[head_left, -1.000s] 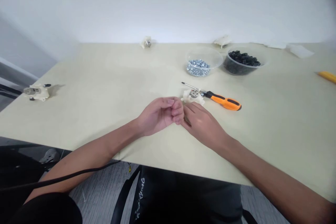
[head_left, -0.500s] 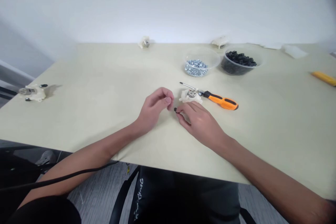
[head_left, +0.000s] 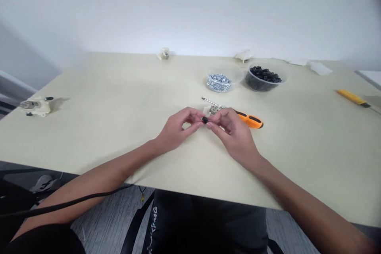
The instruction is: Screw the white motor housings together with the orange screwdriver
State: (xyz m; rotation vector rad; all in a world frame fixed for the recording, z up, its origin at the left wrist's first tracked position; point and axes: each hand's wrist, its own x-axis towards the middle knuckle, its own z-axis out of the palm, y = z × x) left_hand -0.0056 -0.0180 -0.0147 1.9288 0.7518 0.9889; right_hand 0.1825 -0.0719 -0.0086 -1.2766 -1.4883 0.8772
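Observation:
Between the fingertips of both hands is a small black plastic part [head_left: 204, 120], held just above the table. My left hand [head_left: 181, 129] pinches it from the left, and my right hand [head_left: 233, 133] pinches it from the right. Right behind the fingers lies a white plastic assembly with a grey motor [head_left: 214, 109], partly covered by my right hand. A screwdriver with an orange and black handle [head_left: 251, 120] rests beside it, its shaft pointing left and its middle hidden by the hand.
A clear tub of silver screws [head_left: 219, 82] and a clear tub of black parts [head_left: 264, 79] stand behind. Similar white assemblies lie at far left [head_left: 36, 106] and along the back [head_left: 164, 53]. At right is a yellow-handled tool [head_left: 352, 97].
My left hand has come right to meet my right hand and now also grips the small black part. The right hand has turned the part up between the fingertips. The view has shifted slightly.

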